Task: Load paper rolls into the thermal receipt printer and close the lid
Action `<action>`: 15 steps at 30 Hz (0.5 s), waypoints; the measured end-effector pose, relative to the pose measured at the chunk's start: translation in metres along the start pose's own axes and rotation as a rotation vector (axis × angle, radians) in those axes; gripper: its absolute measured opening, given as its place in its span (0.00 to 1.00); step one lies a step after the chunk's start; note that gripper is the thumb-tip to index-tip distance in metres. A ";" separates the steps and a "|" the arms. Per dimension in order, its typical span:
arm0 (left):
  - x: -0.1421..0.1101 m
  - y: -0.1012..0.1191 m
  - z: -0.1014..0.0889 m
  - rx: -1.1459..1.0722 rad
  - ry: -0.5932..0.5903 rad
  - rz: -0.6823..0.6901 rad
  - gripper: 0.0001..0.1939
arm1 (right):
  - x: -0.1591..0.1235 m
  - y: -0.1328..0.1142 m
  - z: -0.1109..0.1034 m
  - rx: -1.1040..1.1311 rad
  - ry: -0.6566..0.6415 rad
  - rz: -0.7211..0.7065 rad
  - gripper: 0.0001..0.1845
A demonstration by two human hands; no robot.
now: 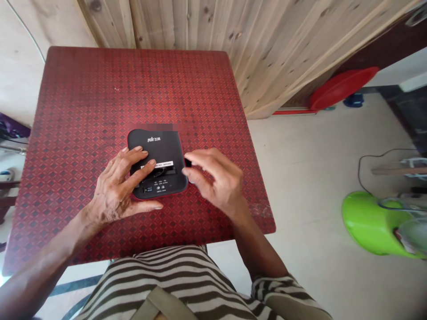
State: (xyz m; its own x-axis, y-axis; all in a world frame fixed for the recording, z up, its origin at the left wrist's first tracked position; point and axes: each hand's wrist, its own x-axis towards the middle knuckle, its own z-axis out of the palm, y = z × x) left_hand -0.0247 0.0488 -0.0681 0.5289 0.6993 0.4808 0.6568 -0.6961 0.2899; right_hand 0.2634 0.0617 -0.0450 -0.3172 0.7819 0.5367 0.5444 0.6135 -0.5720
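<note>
A flat black device (160,149) with a red rim and white lettering lies on the patterned red table. Near its front side are a white label strip, a recess with a dark cord-like piece in it, and small printed marks. My left hand (116,184) rests over its left front corner, fingers spread on top and the thumb stretched out along the near edge. At the device's right edge, the thumb and index finger of my right hand (216,178) pinch a small black piece (188,163), mostly hidden by the fingertips. Whether that piece joins the device, I cannot tell.
The red table (133,89) stands against a wooden plank wall (240,35). To the right on the tiled floor is a green plastic stool or tub (363,222), with a cord running near it. A red basin (343,89) leans by the wall farther back.
</note>
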 end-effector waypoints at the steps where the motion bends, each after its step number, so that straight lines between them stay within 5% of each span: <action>1: 0.000 0.000 0.001 -0.004 0.010 0.014 0.46 | 0.000 0.012 0.002 0.019 0.038 0.062 0.09; 5: -0.004 0.008 0.004 -0.037 0.040 -0.024 0.43 | -0.006 0.065 0.022 0.052 0.072 0.258 0.12; 8: -0.017 0.021 0.010 0.010 0.174 -0.161 0.44 | -0.013 0.091 0.037 0.060 0.002 0.375 0.12; 11: -0.036 0.030 0.019 0.085 0.304 -0.252 0.39 | -0.016 0.098 0.043 0.057 -0.021 0.428 0.11; 15: -0.049 0.029 0.030 0.105 0.343 -0.187 0.33 | -0.016 0.097 0.044 0.040 -0.019 0.435 0.09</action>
State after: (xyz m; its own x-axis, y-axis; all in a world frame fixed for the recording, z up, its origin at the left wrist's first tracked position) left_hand -0.0155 -0.0014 -0.1080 0.1967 0.7055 0.6809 0.7857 -0.5288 0.3209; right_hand 0.2868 0.1138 -0.1363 -0.0789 0.9702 0.2291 0.6004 0.2297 -0.7660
